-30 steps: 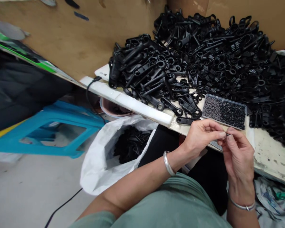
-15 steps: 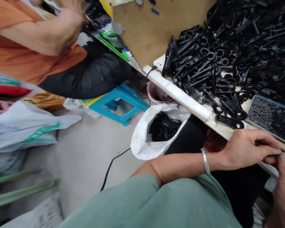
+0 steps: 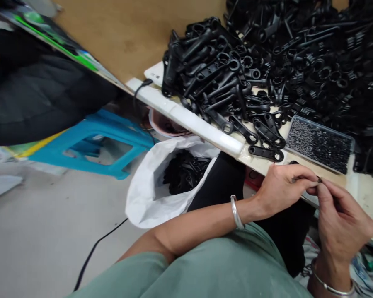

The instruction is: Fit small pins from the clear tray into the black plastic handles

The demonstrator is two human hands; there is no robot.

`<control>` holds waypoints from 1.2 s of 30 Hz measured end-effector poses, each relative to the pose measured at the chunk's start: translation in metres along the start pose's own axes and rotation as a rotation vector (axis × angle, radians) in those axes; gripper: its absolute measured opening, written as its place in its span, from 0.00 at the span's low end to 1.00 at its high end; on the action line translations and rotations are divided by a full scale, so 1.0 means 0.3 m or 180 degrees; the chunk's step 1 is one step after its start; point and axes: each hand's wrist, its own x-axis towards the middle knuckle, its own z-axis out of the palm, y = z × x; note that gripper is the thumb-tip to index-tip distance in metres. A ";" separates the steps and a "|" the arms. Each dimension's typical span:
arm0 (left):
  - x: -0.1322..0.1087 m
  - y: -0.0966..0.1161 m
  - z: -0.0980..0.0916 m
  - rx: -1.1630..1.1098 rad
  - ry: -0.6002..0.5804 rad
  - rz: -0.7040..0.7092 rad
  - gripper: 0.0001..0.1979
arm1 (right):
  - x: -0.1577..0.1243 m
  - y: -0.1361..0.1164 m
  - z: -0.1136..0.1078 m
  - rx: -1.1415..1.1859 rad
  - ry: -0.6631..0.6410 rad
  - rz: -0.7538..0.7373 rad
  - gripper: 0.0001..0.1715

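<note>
My left hand [image 3: 281,190] and my right hand [image 3: 342,217] meet at the table's front edge, fingertips pinched together around a tiny dark piece [image 3: 319,180]. Its kind is too small to make out. Just beyond them lies a clear plastic box [image 3: 321,142] of small grey and black parts. Left of the box several flat black arm-shaped plastic parts [image 3: 265,153] with ringed ends rest loose on the table. Behind these a large heap of similar black parts [image 3: 217,70] spreads over the tabletop.
A white sack [image 3: 143,194] holding black parts stands open on the floor beside my leg. Near it are a blue plastic stool [image 3: 112,163], a bucket [image 3: 164,124] and a black cable [image 3: 96,244]. A white strip [image 3: 186,118] runs along the table edge. Another person's dark-clothed leg [image 3: 49,95] is at left.
My view has swung right, so the table, box and both hands sit further left in the picture. My right hand now shows fully. Both hands keep their fingertips together.
</note>
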 end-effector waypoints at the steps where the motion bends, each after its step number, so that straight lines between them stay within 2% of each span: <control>1: 0.000 -0.003 0.002 0.0032 -0.0008 0.0011 0.06 | 0.008 -0.004 0.004 -0.0095 0.0123 -0.0106 0.09; 3: -0.002 -0.011 0.008 0.0159 -0.0002 0.0080 0.06 | 0.020 -0.013 0.013 -0.0267 0.0310 -0.0335 0.06; 7: -0.012 -0.025 0.021 0.0448 -0.0013 0.0288 0.07 | 0.027 -0.023 0.021 -0.0546 0.0381 -0.0614 0.04; 9: -0.018 -0.026 0.021 0.0603 -0.0084 0.0399 0.08 | 0.022 -0.019 0.017 -0.0606 0.0275 -0.0567 0.05; 11: -0.019 -0.022 0.012 0.0881 -0.0232 0.0574 0.08 | 0.012 -0.004 0.008 -0.0554 0.0114 -0.0280 0.07; 13: -0.012 -0.010 -0.008 0.1462 -0.0358 0.0954 0.10 | 0.001 0.024 -0.004 -0.0436 0.0066 0.0146 0.09; 16: 0.018 0.016 -0.047 0.2840 -0.0510 0.1680 0.14 | -0.006 0.072 -0.024 -0.0382 0.0170 0.0575 0.13; 18: 0.044 0.031 -0.068 0.3662 -0.0636 0.1867 0.14 | -0.001 0.092 -0.035 -0.0408 0.0074 0.0622 0.14; 20: 0.066 0.038 -0.080 0.4096 -0.0818 0.1869 0.12 | 0.012 0.097 -0.042 -0.0436 -0.0150 0.0531 0.14; 24: 0.086 0.030 -0.086 0.4238 -0.1107 0.1920 0.12 | 0.035 0.088 -0.045 -0.0500 -0.0379 0.0349 0.14; 31: 0.071 0.003 -0.076 0.4064 -0.1053 0.2108 0.13 | 0.043 0.085 -0.043 -0.0591 -0.0481 0.0056 0.12; 36: 0.061 -0.003 -0.066 0.4028 -0.1105 0.2020 0.12 | 0.047 0.080 -0.037 -0.0773 -0.0520 -0.0289 0.10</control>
